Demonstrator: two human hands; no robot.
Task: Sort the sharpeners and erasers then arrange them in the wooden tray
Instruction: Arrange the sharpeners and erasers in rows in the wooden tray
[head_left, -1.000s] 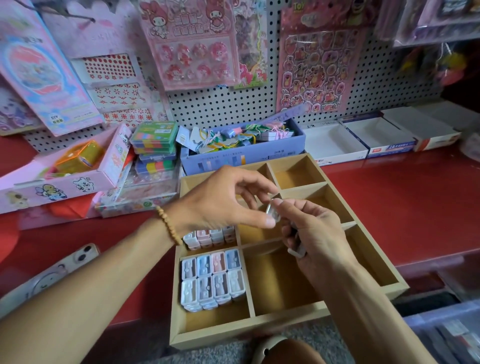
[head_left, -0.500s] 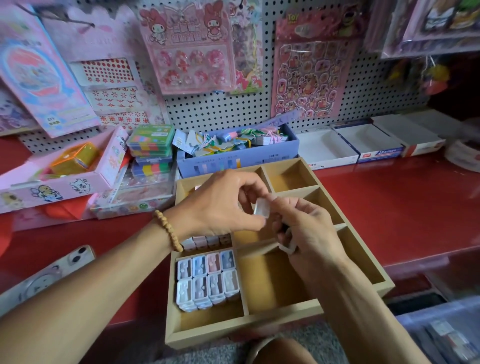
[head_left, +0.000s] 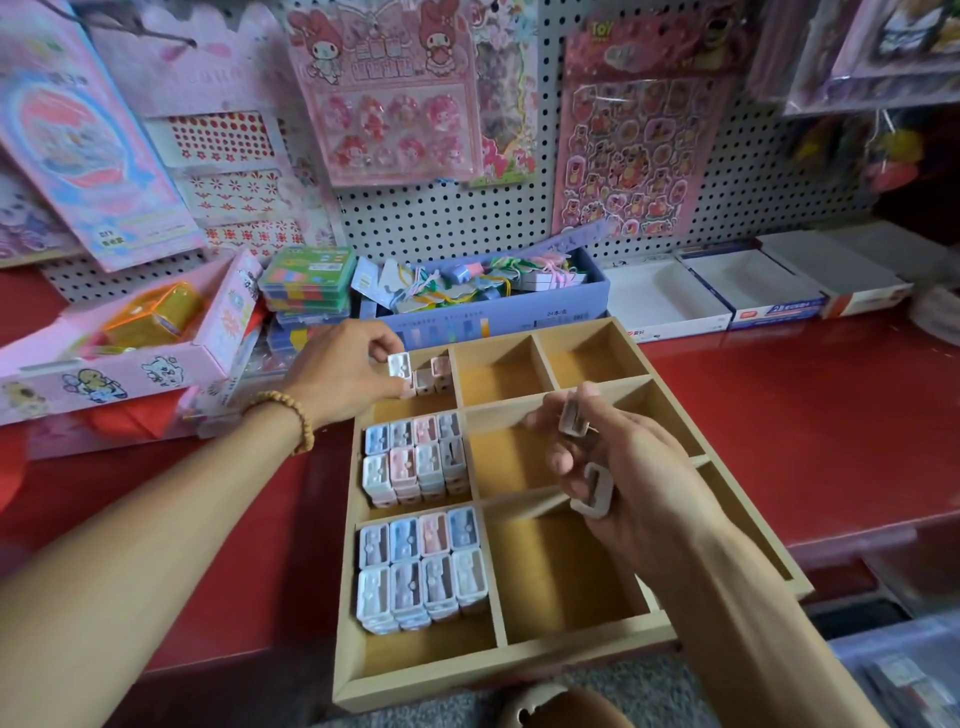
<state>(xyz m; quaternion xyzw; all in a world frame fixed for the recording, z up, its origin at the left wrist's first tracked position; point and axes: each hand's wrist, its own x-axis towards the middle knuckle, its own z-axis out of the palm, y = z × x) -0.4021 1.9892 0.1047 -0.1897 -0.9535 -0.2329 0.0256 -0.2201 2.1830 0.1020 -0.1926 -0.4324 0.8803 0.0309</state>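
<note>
So the hands were bunched together over the middle of the tray a second ago, passing a sharpener across, and now they've split. The left hand has swung out to the far-left compartment and is pinching a white sharpener between thumb and fingertips, right beside the few already standing in there, looks like it's about to go down next to them. The right hand stayed back over the middle cells, fingers curled round two spare sharpeners, one up near the fingertips and one lower in the palm. Below the left hand, the two nearer left cells are already packed with neat rows of pastel ones, so this looks like the third cell getting started. Cells under and beyond the right hand look bare. No erasers in the tray that I can spot, so I'd guess there's plenty of sorting left.
</note>
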